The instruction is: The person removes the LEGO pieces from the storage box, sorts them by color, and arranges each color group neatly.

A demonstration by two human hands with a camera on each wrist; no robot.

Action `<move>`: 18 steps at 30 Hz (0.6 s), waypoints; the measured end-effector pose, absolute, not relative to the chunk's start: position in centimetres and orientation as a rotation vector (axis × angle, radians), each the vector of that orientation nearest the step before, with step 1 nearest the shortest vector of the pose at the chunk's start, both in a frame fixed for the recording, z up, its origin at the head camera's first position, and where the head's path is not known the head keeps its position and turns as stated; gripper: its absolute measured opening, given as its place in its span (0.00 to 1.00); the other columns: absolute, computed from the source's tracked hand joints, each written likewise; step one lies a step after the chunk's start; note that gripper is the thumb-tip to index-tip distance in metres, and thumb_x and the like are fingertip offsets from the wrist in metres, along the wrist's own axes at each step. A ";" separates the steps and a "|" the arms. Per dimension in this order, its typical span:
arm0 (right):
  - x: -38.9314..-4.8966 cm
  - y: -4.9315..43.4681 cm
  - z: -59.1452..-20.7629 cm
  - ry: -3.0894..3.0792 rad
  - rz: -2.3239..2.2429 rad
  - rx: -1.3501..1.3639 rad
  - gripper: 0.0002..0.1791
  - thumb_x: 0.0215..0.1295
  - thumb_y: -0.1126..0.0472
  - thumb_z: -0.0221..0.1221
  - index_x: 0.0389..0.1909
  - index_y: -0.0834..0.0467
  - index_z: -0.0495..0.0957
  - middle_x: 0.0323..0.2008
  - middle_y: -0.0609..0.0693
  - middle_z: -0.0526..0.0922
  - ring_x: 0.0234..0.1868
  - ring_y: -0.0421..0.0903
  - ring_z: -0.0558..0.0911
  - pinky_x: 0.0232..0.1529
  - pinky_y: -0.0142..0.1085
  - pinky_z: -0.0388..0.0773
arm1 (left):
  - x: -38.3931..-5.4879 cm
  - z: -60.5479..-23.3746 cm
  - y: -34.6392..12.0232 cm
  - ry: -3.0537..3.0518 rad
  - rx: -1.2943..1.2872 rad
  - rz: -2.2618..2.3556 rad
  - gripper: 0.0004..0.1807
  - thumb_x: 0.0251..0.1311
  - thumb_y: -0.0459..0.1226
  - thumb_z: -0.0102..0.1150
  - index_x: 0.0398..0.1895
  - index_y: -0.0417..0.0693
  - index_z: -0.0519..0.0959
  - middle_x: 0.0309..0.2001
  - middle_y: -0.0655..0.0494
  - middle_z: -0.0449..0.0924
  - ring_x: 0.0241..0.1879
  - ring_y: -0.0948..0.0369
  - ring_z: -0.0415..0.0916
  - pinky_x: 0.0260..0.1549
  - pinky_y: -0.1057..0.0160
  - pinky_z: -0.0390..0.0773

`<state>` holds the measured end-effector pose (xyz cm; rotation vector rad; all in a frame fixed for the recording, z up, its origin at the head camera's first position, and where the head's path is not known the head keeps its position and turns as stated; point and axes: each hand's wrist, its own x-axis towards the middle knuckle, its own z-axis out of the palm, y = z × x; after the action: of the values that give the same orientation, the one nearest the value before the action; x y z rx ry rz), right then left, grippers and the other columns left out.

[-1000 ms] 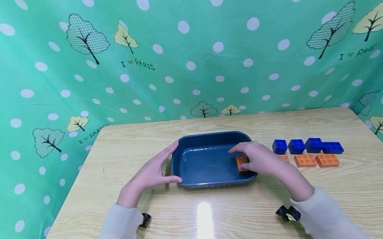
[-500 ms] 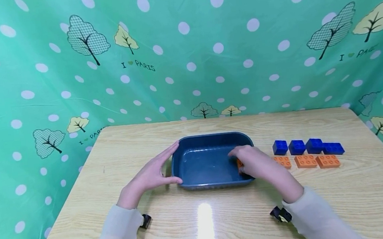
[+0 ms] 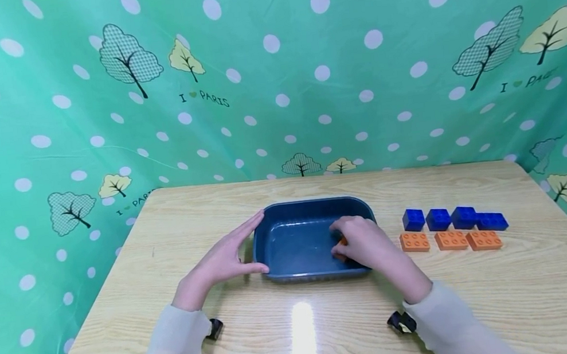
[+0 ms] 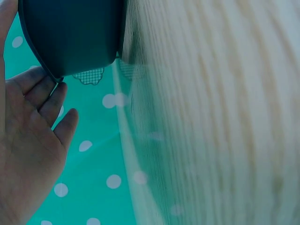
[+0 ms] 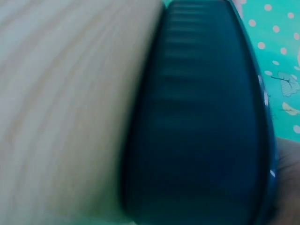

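Observation:
A dark blue rectangular tub stands on the wooden table. My left hand spans its left end, thumb at the front corner and fingers at the back corner. In the left wrist view, the nearly straight fingers of that hand touch the tub's rim. Inside the tub, toward its right end, my right hand pinches an orange toy brick, mostly hidden by the fingers. The right wrist view holds the tub's outer side and only a sliver of hand.
Right of the tub are several blue bricks in a row. Three orange bricks lie in front of them. A green dotted curtain hangs behind the table.
My right hand has slid left inside the tub, taking the orange brick with it and away from the right wall. The left hand stays at the tub's left end.

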<state>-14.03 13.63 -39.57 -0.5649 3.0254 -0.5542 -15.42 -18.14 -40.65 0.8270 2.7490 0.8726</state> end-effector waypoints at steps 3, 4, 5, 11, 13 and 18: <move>-14.1 12.9 -40.0 3.068 -0.571 -0.533 0.22 0.57 0.53 0.72 0.49 0.61 0.84 0.46 0.56 0.87 0.44 0.49 0.86 0.47 0.44 0.86 | -15.5 -40.7 -18.2 2.751 0.842 0.868 0.61 0.48 0.55 0.75 0.81 0.57 0.48 0.81 0.59 0.47 0.78 0.49 0.53 0.71 0.38 0.63; -14.1 12.7 -40.1 3.080 -0.575 -0.529 0.22 0.57 0.52 0.72 0.48 0.61 0.85 0.46 0.55 0.87 0.44 0.50 0.86 0.47 0.45 0.86 | -15.5 -40.8 -18.2 2.752 0.847 0.866 0.61 0.48 0.55 0.75 0.81 0.57 0.49 0.81 0.59 0.47 0.78 0.49 0.53 0.71 0.38 0.63; -14.0 12.5 -40.1 3.086 -0.586 -0.525 0.22 0.57 0.51 0.72 0.48 0.60 0.85 0.46 0.55 0.88 0.45 0.50 0.86 0.47 0.45 0.86 | -15.5 -40.8 -18.2 2.753 0.852 0.863 0.61 0.48 0.56 0.75 0.81 0.57 0.48 0.81 0.59 0.46 0.78 0.49 0.53 0.71 0.38 0.63; -14.0 12.6 -40.0 2.968 -0.913 -0.465 0.22 0.58 0.50 0.71 0.51 0.56 0.84 0.47 0.52 0.87 0.40 0.46 0.86 0.40 0.39 0.86 | -15.4 -40.8 -18.2 2.750 0.855 0.869 0.61 0.48 0.58 0.74 0.81 0.59 0.48 0.81 0.60 0.46 0.78 0.49 0.53 0.71 0.39 0.63; -13.9 13.0 -39.9 2.862 -1.085 -0.422 0.22 0.59 0.51 0.71 0.53 0.55 0.83 0.49 0.52 0.87 0.41 0.45 0.86 0.39 0.37 0.86 | -15.4 -40.8 -18.2 2.752 0.853 0.869 0.61 0.47 0.58 0.74 0.81 0.60 0.48 0.81 0.60 0.46 0.78 0.49 0.53 0.71 0.39 0.63; -13.8 13.8 -39.5 2.732 -1.247 -0.396 0.23 0.61 0.53 0.69 0.57 0.56 0.81 0.55 0.54 0.85 0.52 0.51 0.85 0.48 0.41 0.86 | -15.4 -40.9 -18.2 2.758 0.853 0.868 0.61 0.48 0.57 0.74 0.81 0.61 0.47 0.81 0.61 0.46 0.78 0.49 0.54 0.71 0.39 0.64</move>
<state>-13.82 13.76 -39.54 -0.3965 2.7320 -1.2474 -15.40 -18.23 -40.87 0.8528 2.7585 0.8678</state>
